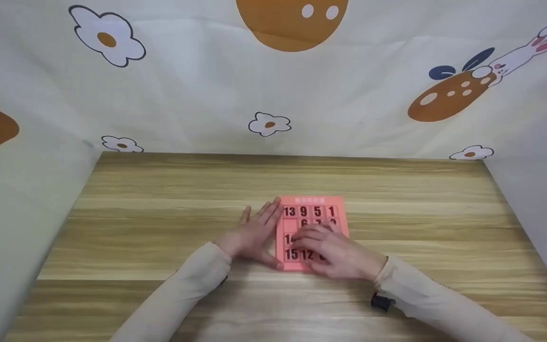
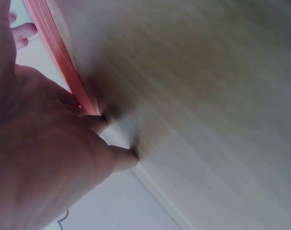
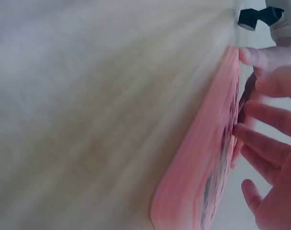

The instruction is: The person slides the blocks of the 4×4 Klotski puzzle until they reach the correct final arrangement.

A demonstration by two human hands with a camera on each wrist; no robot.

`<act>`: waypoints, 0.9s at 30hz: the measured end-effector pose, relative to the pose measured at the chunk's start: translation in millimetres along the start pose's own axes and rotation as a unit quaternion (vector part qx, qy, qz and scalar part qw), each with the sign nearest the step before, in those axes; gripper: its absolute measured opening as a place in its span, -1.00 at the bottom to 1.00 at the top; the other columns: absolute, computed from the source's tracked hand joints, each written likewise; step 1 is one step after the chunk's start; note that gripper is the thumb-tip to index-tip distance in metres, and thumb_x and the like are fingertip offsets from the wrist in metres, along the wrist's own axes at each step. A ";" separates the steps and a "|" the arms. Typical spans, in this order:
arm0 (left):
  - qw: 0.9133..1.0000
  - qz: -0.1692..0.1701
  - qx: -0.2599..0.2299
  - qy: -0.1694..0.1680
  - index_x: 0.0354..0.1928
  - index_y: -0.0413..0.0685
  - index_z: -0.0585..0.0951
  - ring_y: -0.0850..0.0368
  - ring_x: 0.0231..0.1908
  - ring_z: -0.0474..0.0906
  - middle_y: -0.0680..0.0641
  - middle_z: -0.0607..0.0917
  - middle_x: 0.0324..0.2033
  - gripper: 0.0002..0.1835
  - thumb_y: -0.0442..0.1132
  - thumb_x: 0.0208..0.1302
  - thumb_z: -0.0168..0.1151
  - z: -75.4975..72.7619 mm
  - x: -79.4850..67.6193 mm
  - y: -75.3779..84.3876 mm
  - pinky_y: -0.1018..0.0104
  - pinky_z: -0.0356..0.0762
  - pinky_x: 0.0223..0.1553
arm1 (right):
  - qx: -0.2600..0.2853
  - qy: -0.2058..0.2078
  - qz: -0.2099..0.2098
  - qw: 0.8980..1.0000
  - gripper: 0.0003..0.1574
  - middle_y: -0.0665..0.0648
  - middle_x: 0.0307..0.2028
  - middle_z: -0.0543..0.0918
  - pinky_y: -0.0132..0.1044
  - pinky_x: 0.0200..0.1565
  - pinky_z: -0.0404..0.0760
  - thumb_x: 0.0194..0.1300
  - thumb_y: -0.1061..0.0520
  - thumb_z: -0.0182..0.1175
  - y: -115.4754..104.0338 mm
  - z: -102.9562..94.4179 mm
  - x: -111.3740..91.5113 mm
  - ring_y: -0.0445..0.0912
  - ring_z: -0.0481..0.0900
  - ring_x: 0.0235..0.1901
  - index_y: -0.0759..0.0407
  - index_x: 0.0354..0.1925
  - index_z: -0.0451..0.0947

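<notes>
A pink sliding number puzzle [image 1: 343,204] lies flat on the table, its dark-numbered tiles facing up. In the top row I read 13, 9, 5 and 1; an unfilled slot shows at the left of the second row. My left hand [image 1: 254,237] lies along the puzzle's left side, fingers stretched out and thumb at the near left corner. Over the lower tiles is my right hand [image 1: 337,251], covering several of them. In the right wrist view its fingers [image 3: 260,141] are loosely spread, with a fingertip on the tile face.
The wood-grain table [image 1: 159,199] extends around the puzzle on all sides. A pale curtain [image 1: 197,85] with flowers and a rabbit print stands behind it, with pale walls left and right. A dark strap piece [image 1: 382,302] hangs at the right sleeve.
</notes>
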State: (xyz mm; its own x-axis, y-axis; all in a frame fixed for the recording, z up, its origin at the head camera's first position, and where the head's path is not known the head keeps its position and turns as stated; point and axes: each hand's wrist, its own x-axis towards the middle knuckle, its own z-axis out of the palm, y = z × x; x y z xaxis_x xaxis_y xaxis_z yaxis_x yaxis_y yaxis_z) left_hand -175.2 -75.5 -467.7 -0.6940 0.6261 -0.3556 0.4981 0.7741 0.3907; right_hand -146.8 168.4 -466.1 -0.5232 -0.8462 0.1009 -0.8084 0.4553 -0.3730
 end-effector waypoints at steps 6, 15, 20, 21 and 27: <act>1.000 0.000 0.002 0.000 0.50 -0.19 -0.29 -0.05 0.46 -0.44 -0.15 -0.42 0.48 0.42 0.38 -0.11 0.38 0.6 0.8 -0.5 -0.18 -0.46 0.36 | 0.008 0.001 0.018 1.000 -0.52 0.14 0.24 0.47 0.23 0.32 0.08 0.33 0.06 0.16 3.0 -2.5 3.2 0.06 0.29 0.30 0.15 0.19 0.49; 1.000 -0.006 0.002 -0.005 0.51 -0.16 -0.30 -0.01 0.45 -0.46 -0.11 -0.44 0.48 0.42 0.40 -0.11 0.37 0.9 0.4 -0.1 -0.17 -0.47 0.36 | -0.012 0.012 0.070 0.997 -0.31 0.21 0.35 0.34 0.18 0.29 0.12 0.32 0.04 0.17 25.3 -7.1 25.0 0.13 0.18 0.35 0.22 0.35 0.33; 1.000 -0.005 0.003 -0.002 0.51 -0.17 -0.30 -0.02 0.46 -0.45 -0.12 -0.43 0.48 0.43 0.41 -0.11 0.37 1.7 1.6 -0.2 -0.18 -0.46 0.36 | -0.019 -0.005 0.084 0.996 -0.26 0.19 0.37 0.30 0.16 0.28 0.11 0.34 -0.03 0.15 32.6 -6.4 32.1 0.14 0.12 0.38 0.19 0.39 0.28; 1.000 -0.004 0.003 0.000 0.51 -0.17 -0.29 -0.03 0.46 -0.44 -0.13 -0.42 0.48 0.43 0.41 -0.12 0.37 1.6 1.7 -0.1 -0.18 -0.46 0.36 | -0.018 -0.008 0.082 0.996 -0.29 0.18 0.36 0.33 0.17 0.28 0.11 0.35 -0.04 0.15 32.6 -5.8 32.3 0.13 0.14 0.37 0.18 0.38 0.30; 1.000 -0.009 0.002 0.002 0.51 -0.19 -0.28 -0.04 0.46 -0.42 -0.13 -0.41 0.49 0.44 0.40 -0.14 0.39 2.4 1.9 -0.6 -0.17 -0.48 0.36 | 0.004 -0.022 0.056 0.998 -0.39 0.13 0.26 0.44 0.17 0.31 0.08 0.33 -0.03 0.16 28.1 -4.3 27.4 0.08 0.23 0.32 0.16 0.27 0.42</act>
State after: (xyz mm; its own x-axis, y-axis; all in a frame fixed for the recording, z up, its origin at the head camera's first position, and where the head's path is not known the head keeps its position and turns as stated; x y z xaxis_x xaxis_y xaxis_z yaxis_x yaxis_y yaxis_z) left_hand -175.6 -74.5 -470.6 -0.7048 0.6123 -0.3581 0.4886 0.7851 0.3807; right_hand -185.0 159.1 -469.9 -0.5983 -0.8011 0.0171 -0.7426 0.5464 -0.3873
